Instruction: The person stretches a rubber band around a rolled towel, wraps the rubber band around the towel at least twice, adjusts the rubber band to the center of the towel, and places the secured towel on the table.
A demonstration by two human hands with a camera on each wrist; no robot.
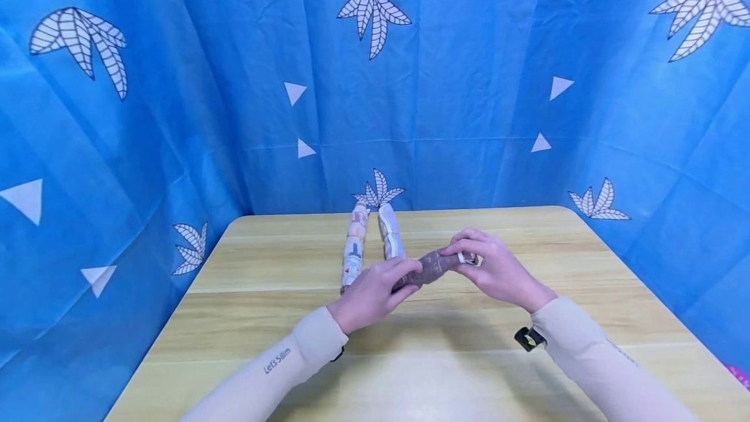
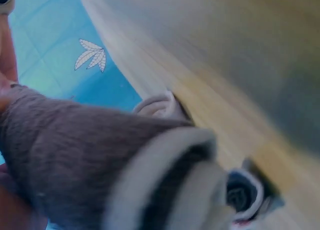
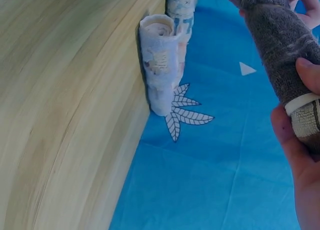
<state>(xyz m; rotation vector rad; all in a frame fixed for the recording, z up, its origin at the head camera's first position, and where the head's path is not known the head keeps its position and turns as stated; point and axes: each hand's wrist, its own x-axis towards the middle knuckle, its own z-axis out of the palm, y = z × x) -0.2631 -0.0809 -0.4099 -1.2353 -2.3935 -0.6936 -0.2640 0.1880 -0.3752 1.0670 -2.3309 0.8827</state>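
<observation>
Both hands hold a rolled brown towel (image 1: 433,267) above the table, one near each end. My left hand (image 1: 375,288) grips its left end between thumb and fingers. The right hand (image 1: 498,269) pinches the other end, which sits higher, so the roll tilts. A white band and a beige patterned part show at that right end of the brown towel (image 3: 280,50) in the right wrist view. The left wrist view looks onto the pale-edged spiral at the towel's near end (image 2: 75,150).
Two more rolled towels lie side by side toward the back of the wooden table (image 1: 263,318): a patterned one (image 1: 355,243) on the left and a whitish one (image 1: 390,230), partly behind the left hand. A blue printed curtain (image 1: 457,109) surrounds the table's back and sides.
</observation>
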